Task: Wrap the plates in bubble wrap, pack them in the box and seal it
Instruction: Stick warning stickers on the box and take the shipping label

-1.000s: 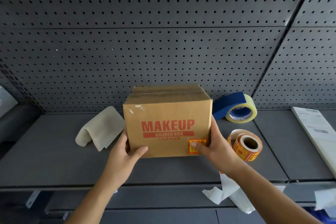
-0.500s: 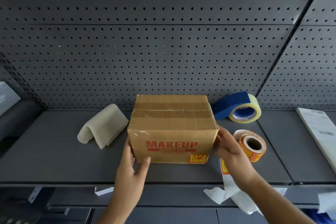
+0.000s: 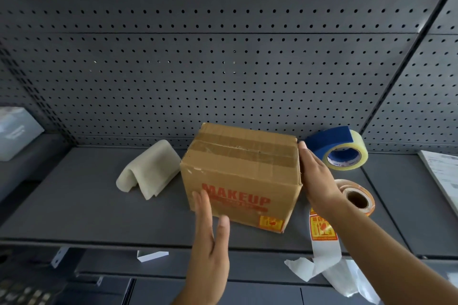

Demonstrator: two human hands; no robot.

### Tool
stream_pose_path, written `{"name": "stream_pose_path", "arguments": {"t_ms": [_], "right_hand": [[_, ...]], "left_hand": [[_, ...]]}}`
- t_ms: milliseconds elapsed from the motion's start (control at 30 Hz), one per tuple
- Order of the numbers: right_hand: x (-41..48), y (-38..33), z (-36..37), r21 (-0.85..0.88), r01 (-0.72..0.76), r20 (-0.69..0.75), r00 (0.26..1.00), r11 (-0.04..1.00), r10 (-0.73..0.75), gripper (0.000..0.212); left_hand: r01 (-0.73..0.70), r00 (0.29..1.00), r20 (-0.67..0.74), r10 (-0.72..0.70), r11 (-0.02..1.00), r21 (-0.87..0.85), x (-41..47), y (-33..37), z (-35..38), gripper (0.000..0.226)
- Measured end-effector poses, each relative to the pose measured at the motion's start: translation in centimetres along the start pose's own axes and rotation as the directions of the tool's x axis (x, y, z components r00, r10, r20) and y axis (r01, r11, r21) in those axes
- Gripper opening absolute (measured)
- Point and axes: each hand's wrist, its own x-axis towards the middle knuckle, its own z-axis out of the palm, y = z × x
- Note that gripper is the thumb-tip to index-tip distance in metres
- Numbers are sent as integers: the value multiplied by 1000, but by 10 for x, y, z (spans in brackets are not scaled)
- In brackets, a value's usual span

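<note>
Box [image 3: 243, 173]: taped shut; stands skewed on the grey tabletop [image 3: 74, 208], between a folded foam sheet [image 3: 151, 171] and a tape roll [image 3: 347, 153]
Left hand [image 3: 208, 238]: released; straight fingers reach the box's front face
Right hand [image 3: 317, 181]: released; lies flat against the box's right side

Dim, even light (soft shadows), wide-angle bowing, slight blur.
</note>
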Motion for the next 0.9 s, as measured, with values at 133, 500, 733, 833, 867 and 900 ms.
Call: {"name": "stream_pose_path", "arguments": {"t_ms": [133, 500, 733, 833, 867, 900], "right_hand": [[-38, 15, -7, 42, 46, -1, 999, 998, -46, 35], [-100, 49, -5, 175, -17, 118, 993, 984, -3, 41], [-63, 47, -21, 216, -42, 67, 997, 975, 28, 40], [-17, 38, -23, 159, -62, 39, 998, 985, 57, 37], [-1, 34, -20, 124, -58, 43, 998, 991, 53, 37], [13, 29, -15, 108, -52, 43, 998, 993, 48, 37]], "left_hand": [[-17, 999, 49, 21, 996, -88, 37, 6, -13, 76], [162, 977, 174, -126, 963, -215, 103, 29, -20, 73], [-50, 967, 242, 83, 989, -138, 56, 16, -34, 87], [-82, 931, 355, 88, 996, -30, 34, 11, -37, 110], [-70, 922, 380, 72, 997, -21, 29, 11, -37, 110], [-51, 919, 391, 56, 998, -24, 25, 11, -34, 105]]}}
